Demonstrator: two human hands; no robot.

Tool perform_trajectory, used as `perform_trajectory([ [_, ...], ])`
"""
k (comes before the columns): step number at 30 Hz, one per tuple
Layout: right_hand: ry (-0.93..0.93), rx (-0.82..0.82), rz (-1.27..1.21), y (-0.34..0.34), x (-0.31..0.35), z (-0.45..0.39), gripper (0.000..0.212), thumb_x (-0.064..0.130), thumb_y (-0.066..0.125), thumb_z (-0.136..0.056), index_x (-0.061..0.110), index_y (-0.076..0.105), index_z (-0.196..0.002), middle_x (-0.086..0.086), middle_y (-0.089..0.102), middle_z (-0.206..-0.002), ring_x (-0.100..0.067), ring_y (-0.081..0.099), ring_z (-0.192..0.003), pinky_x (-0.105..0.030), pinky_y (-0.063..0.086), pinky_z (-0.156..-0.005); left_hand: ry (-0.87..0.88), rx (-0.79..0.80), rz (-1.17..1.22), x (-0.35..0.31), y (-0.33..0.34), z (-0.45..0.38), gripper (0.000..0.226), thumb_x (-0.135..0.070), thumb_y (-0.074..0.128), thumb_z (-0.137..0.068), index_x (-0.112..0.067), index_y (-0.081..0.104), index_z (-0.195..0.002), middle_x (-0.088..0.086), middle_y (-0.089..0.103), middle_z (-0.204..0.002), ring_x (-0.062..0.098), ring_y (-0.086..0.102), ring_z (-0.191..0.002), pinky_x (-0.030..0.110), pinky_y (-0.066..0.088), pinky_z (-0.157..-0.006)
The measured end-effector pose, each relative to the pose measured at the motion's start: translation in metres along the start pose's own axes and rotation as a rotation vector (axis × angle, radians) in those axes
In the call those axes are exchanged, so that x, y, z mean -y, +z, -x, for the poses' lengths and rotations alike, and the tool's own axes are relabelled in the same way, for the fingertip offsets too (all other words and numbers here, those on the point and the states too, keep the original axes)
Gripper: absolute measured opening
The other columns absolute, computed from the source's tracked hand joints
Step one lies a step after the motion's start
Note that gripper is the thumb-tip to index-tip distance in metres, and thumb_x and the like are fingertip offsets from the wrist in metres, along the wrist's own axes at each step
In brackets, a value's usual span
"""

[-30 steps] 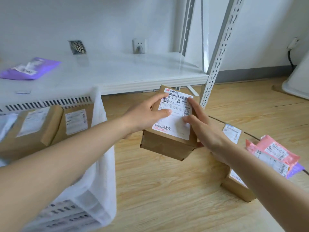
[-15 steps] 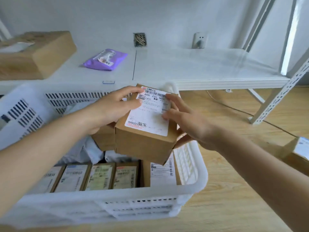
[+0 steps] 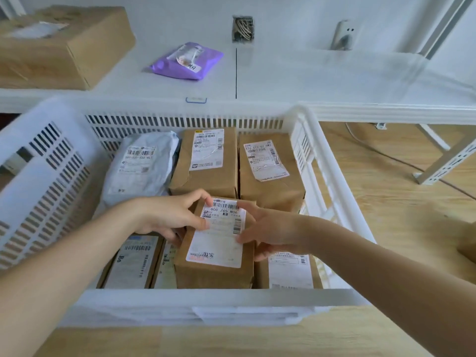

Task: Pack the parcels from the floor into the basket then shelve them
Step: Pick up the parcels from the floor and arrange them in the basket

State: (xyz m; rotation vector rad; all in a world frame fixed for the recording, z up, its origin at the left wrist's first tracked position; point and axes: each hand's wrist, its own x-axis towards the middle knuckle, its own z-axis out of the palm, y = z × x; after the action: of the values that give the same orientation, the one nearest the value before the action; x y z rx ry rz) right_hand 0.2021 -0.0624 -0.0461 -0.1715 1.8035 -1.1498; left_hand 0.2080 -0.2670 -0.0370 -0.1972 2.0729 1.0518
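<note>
A brown cardboard parcel [image 3: 216, 266] with a white shipping label sits inside the white slotted basket [image 3: 41, 176], near its front wall, on top of other parcels. My left hand [image 3: 170, 217] grips the parcel's left top edge. My right hand [image 3: 273, 230] holds its right side, fingers curled round the edge. Around it lie two brown boxes [image 3: 208, 161] at the back, a grey plastic mailer [image 3: 139, 166] at the back left, and flat labelled parcels [image 3: 134, 261] under my left wrist.
Behind the basket runs a low white shelf [image 3: 322, 81] holding a purple mailer [image 3: 188, 60] and a large brown box [image 3: 59, 45]. A metal shelf upright [image 3: 448, 161] and a cable stand on the wooden floor at right. Another brown parcel's corner [image 3: 466, 243] shows at the right edge.
Both hands carried the labelled parcel from above the floor leftwards over the basket and lowered it in among the other parcels. The view swung left and down.
</note>
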Motion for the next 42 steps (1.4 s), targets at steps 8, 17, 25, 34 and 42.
perform_trajectory([
  [8,0.083,-0.071,0.095,-0.006,-0.005,-0.014,0.055,0.009,0.054,-0.090,0.017,0.032,-0.140,0.008,0.053,-0.104,-0.017,0.057,-0.102,-0.030,0.053,-0.090,-0.037,-0.057,-0.074,0.014,0.005,-0.029,0.025,-0.026,0.058,-0.090,-0.031,0.049,-0.113,0.010,0.061,-0.094,0.017,0.053,-0.069,0.022,0.040,-0.047],
  [17,0.060,-0.119,0.811,0.002,-0.002,-0.010,0.039,0.002,0.046,-0.088,-0.003,0.048,-0.127,-0.017,0.054,-0.129,-0.025,0.057,-0.099,-0.028,0.051,-0.075,-0.109,0.074,-0.296,0.007,0.027,-0.031,0.045,-0.011,0.065,-0.084,-0.037,0.040,-0.113,0.001,0.056,-0.110,0.018,0.064,-0.094,0.029,0.059,-0.071],
  [25,-0.186,-0.578,0.944,-0.030,0.006,0.047,0.019,0.005,0.043,-0.079,0.007,0.056,-0.093,-0.006,0.049,-0.090,-0.029,0.047,-0.100,-0.030,0.039,-0.077,-0.228,0.032,-0.775,-0.060,0.037,-0.012,0.041,-0.037,0.054,-0.089,-0.026,0.046,-0.128,0.001,0.059,-0.090,0.015,0.058,-0.073,0.028,0.051,-0.067],
  [34,-0.206,-0.961,1.091,-0.110,-0.020,0.130,0.022,0.023,0.046,-0.084,0.014,0.059,-0.100,-0.008,0.061,-0.105,-0.029,0.054,-0.099,-0.030,0.028,-0.074,0.165,-0.678,-0.696,-0.148,0.068,-0.019,0.021,-0.035,0.052,-0.085,-0.030,0.055,-0.106,0.001,0.057,-0.115,0.021,0.056,-0.092,0.031,0.048,-0.076],
  [42,-0.051,-0.966,1.037,-0.176,-0.083,0.188,0.029,0.031,0.047,-0.088,0.020,0.054,-0.113,-0.004,0.059,-0.110,-0.026,0.057,-0.097,-0.030,0.034,-0.067,0.394,-0.764,-0.699,-0.230,0.144,-0.035,0.030,-0.031,0.051,-0.085,-0.027,0.055,-0.115,0.000,0.050,-0.119,0.020,0.049,-0.108,0.031,0.040,-0.082],
])
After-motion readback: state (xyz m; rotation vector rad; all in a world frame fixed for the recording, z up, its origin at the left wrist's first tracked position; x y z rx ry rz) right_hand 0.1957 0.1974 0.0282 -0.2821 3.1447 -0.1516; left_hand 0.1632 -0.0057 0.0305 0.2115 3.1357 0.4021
